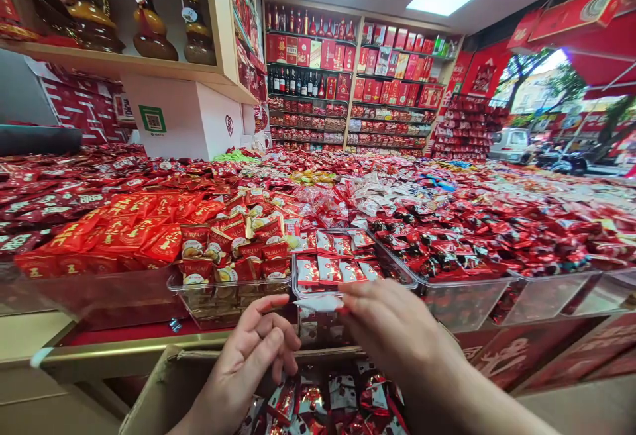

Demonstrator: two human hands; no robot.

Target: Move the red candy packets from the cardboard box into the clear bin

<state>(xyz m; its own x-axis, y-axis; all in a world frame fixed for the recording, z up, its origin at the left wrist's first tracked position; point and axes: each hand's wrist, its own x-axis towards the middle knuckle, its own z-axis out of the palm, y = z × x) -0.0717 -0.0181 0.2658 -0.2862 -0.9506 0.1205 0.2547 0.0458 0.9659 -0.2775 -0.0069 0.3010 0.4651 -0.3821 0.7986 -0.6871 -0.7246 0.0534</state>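
Observation:
My right hand (392,319) pinches a small white-backed candy packet (318,302) at the front edge of a clear plastic bin (407,283). Inside that bin, red and white packets (328,269) lie in neat rows. My left hand (258,349) is at the packet's left, palm turned inward, fingers apart and slightly curled, holding nothing; its index fingertip is close to the packet's left end. Below both hands, an open cardboard box (166,382) holds many loose red and white packets (311,398).
Left of the bin are durian candy packets (238,240) and bright red packets (134,230) in clear bins. Dark red candies (452,249) fill bins to the right. A gold-edged counter (149,349) runs behind the box. Shelves of bottles and boxes (318,54) stand behind.

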